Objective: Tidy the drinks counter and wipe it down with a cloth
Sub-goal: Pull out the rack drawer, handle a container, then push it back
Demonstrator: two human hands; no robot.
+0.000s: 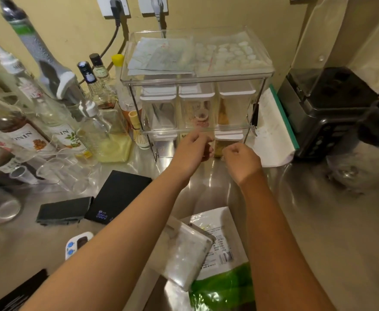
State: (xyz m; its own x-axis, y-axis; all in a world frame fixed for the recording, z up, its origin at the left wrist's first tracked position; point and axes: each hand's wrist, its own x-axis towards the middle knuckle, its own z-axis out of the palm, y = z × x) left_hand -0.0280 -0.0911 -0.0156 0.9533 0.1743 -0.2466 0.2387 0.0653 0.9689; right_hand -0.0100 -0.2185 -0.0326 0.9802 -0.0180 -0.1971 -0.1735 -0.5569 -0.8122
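A clear two-tier rack (197, 74) stands at the back of the steel counter (318, 221), with white-lidded clear containers on both shelves. Both my hands reach to its lower shelf. My left hand (192, 150) and my right hand (240, 161) are curled on either side of a clear container with yellow contents (218, 148), and appear to grip it. A dark folded cloth (64, 211) lies on the counter at the left, away from both hands.
Syrup bottles (27, 135) and clear cups (69, 173) crowd the left side. A black scale (116, 195) and a white timer (77, 243) lie near the cloth. Two bags (184, 254) (222, 277) lie near the front edge. A black blender (332, 113) and a paper pad (271, 131) stand right of the rack.
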